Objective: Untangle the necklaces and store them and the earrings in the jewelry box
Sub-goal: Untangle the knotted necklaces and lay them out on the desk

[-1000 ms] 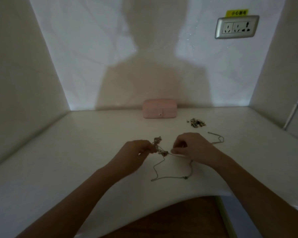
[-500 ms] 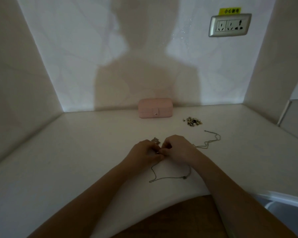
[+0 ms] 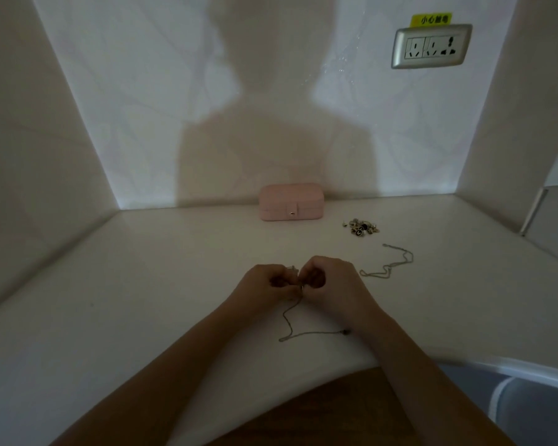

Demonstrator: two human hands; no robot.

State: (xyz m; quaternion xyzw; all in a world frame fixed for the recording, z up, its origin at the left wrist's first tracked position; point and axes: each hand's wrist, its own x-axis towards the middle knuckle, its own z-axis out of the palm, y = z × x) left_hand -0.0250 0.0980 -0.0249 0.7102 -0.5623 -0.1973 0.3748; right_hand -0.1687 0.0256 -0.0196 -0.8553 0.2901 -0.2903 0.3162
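Dim, lit from behind; a person's shadow falls on the wall (image 3: 271, 107), edges perhaps wide-angle-bent.

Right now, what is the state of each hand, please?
Left hand: closed, pinching the necklaces.
Right hand: closed, pinching the same necklaces.

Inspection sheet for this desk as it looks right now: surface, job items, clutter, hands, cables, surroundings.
Surface: white desktop, dimly lit.
Job's things: pink jewelry box closed, by the back wall; earrings heaped to its right; necklaces knotted between the hands, one strand trailing toward the near edge, another lying off to the right.
Clutter: nothing seen.
Grippers: left hand and right hand both pinch the knot.
Cables: nothing seen.
Surroundings: wall socket with yellow label, upper right.
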